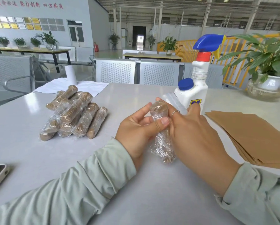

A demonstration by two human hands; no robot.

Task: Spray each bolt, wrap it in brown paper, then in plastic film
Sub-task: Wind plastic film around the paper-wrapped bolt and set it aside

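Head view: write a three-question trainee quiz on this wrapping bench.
1. True or false: the bolt held in both hands is already covered in plastic film.
2. Which lies nearer the right hand? A) pile of wrapped bolts B) stack of brown paper
3. Fill in: the spray bottle has a ____ trigger head.

Key: 1 true; 2 B; 3 blue.

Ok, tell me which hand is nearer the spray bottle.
Right. The right hand lies just in front of the spray bottle, fingertips almost at its base; the left hand sits farther left, beyond the wrapped bolt.
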